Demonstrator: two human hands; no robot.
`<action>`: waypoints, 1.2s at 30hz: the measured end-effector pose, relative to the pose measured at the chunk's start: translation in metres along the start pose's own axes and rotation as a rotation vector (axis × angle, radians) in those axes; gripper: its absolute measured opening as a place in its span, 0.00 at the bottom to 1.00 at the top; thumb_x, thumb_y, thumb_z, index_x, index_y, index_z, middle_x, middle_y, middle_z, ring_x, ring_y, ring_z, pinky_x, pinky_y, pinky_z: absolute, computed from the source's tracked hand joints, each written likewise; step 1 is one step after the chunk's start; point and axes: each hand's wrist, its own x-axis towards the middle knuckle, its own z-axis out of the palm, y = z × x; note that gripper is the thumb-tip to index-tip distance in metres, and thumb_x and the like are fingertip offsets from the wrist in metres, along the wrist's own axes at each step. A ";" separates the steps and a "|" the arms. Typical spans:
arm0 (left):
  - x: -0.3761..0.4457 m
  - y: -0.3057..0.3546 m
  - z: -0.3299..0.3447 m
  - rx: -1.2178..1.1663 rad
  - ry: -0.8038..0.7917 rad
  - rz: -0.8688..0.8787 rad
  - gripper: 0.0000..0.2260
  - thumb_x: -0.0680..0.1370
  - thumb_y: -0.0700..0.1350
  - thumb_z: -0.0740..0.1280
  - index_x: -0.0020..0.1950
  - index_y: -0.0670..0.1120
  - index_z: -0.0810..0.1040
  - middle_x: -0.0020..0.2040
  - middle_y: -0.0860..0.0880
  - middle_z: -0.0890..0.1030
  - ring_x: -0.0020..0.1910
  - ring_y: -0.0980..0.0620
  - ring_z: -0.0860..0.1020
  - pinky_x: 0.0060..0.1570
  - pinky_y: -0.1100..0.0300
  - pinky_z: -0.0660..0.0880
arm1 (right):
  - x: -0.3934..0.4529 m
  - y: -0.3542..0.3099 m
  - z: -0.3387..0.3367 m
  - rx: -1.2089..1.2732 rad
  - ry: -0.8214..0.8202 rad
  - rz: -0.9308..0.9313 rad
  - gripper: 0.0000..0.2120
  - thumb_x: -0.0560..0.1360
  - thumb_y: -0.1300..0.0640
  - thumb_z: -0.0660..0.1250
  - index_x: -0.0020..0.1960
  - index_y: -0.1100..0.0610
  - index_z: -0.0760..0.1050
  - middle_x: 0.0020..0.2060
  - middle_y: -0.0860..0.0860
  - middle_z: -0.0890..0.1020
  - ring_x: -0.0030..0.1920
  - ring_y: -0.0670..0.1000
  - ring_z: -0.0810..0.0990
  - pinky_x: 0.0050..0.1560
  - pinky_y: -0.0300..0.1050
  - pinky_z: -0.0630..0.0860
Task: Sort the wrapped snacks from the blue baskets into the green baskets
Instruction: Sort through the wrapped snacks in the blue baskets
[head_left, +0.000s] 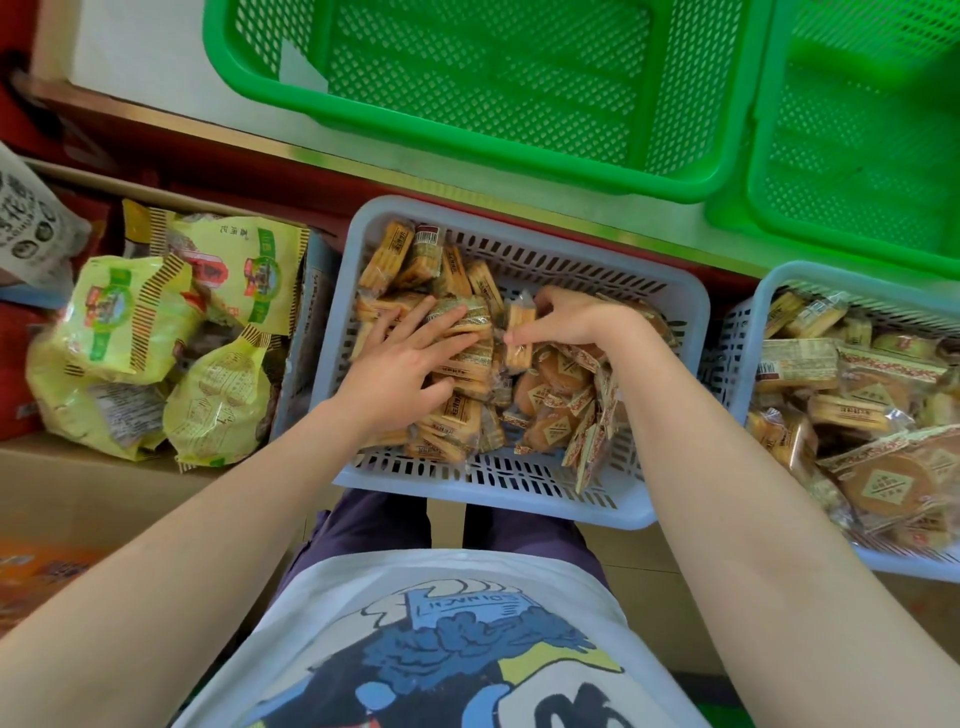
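Observation:
A blue basket (670, 312) in front of me holds several wrapped rectangular biscuit packs (410, 257) on its left side and round wrapped cakes (558, 384) on its right. My left hand (400, 364) lies flat on the biscuit packs with its fingers spread. My right hand (566, 317) pinches one wrapped biscuit pack (519, 325) near the basket's middle. A second blue basket (737, 343) at the right holds mixed wrapped snacks. Two green baskets, one (467, 140) above the middle and another (857, 156) at the top right, stand on a shelf with nothing in them.
Yellow-green snack bags (156, 332) fill a cardboard box at the left. The shelf edge (363, 166) runs between the blue and green baskets. My legs and patterned shirt (441, 639) are below the basket.

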 end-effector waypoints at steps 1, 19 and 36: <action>0.000 0.001 -0.001 -0.006 -0.010 -0.005 0.26 0.81 0.56 0.58 0.79 0.62 0.56 0.81 0.60 0.46 0.80 0.52 0.41 0.77 0.44 0.40 | -0.004 0.001 0.003 -0.016 -0.004 0.003 0.46 0.71 0.36 0.73 0.79 0.54 0.58 0.76 0.55 0.65 0.72 0.57 0.68 0.62 0.49 0.69; -0.014 0.005 -0.019 -0.158 -0.043 -0.037 0.23 0.82 0.64 0.48 0.77 0.64 0.60 0.81 0.62 0.49 0.80 0.56 0.44 0.77 0.42 0.43 | -0.069 0.000 0.015 0.560 0.310 -0.087 0.37 0.71 0.45 0.77 0.73 0.47 0.63 0.65 0.51 0.73 0.58 0.52 0.74 0.54 0.44 0.70; -0.041 -0.025 -0.052 -0.244 0.378 -0.159 0.27 0.77 0.47 0.61 0.77 0.47 0.65 0.78 0.43 0.62 0.77 0.43 0.59 0.74 0.44 0.59 | -0.051 -0.105 0.097 -0.114 0.479 -0.405 0.51 0.71 0.34 0.70 0.81 0.44 0.41 0.80 0.58 0.51 0.77 0.63 0.58 0.73 0.62 0.64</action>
